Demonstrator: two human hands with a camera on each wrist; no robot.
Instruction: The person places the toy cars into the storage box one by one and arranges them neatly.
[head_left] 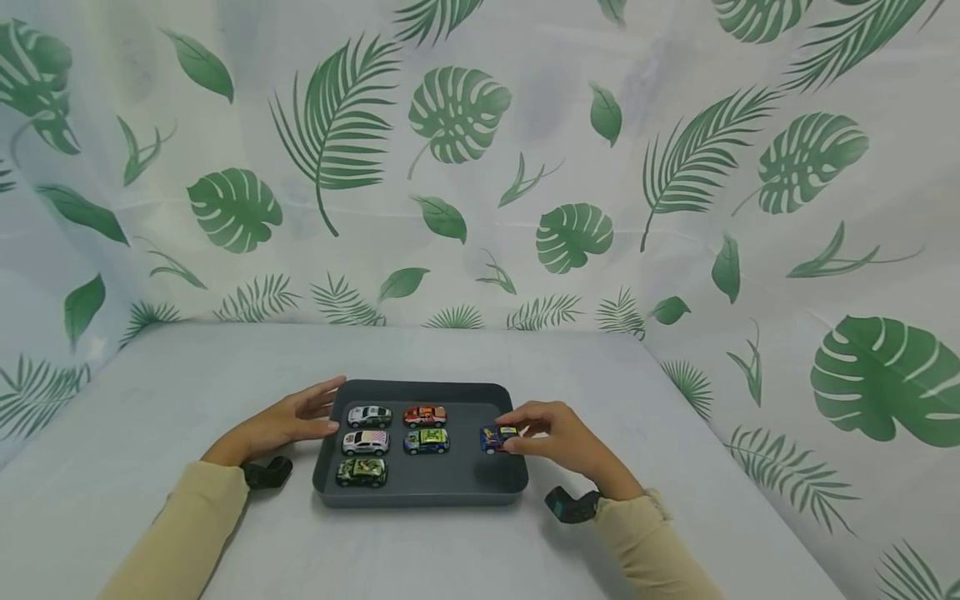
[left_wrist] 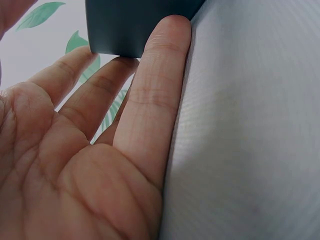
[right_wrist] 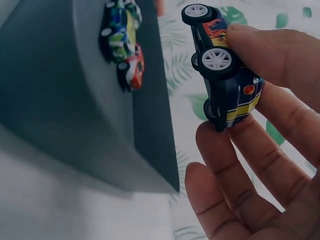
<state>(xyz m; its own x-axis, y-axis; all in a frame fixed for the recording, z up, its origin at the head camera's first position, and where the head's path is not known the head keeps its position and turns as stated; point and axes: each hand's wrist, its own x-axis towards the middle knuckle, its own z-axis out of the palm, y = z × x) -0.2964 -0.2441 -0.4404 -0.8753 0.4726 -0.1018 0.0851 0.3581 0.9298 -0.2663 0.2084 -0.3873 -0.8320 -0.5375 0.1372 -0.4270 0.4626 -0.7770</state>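
A leaf-print curtain backs the pale tabletop (head_left: 180, 375), where a dark tray (head_left: 420, 493) holds five toy cars in two columns. The right hand (head_left: 558, 442) pinches a blue toy car (head_left: 498, 437) just above the tray's right side; the left hand (head_left: 281, 423), fingers straight, rests against the tray's left wall. This looks like placing the car, which calls for lowering it level onto bare tray floor before loosening the grip.

A: What encloses the scene?
B: A white curtain (head_left: 480, 167) printed with green palm and monstera leaves, hung behind and along both sides.

A: And the work surface?
B: A pale grey table (head_left: 187, 375), evenly lit, matte, meeting the curtain's lower edge.
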